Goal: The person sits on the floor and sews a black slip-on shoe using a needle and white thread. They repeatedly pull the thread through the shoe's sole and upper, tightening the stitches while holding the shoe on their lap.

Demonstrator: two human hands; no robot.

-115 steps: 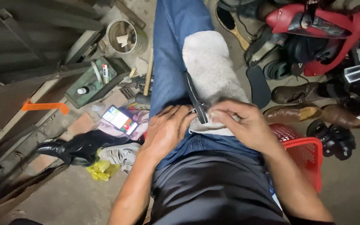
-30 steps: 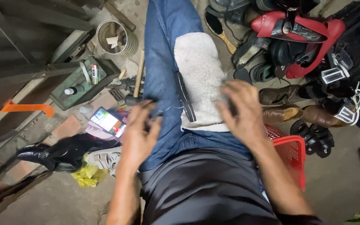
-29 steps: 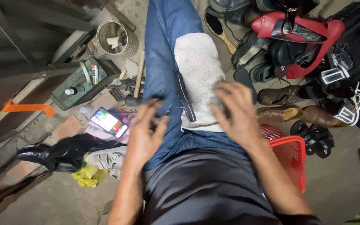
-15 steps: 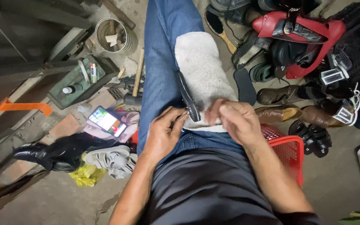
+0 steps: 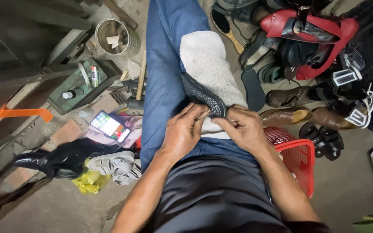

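Now both hands pinch the near end of a dark textured shoe sole (image 5: 201, 96) lying on the fleecy pad (image 5: 208, 64) over the lap: left hand (image 5: 185, 131), right hand (image 5: 243, 127) beside it.

Left hand (image 5: 182, 133) and right hand (image 5: 243, 128) pinch near end of black textured sole (image 5: 201, 95) on white fleece pad (image 5: 208, 64) over lap

You are in a shoe-repair workshop: worn shoes (image 5: 298, 97) lie piled on the concrete floor (image 5: 52, 211), beside a hammer (image 5: 138, 88), a tool tray (image 5: 80, 84), a tin (image 5: 117, 36) and a red basket (image 5: 296, 153).
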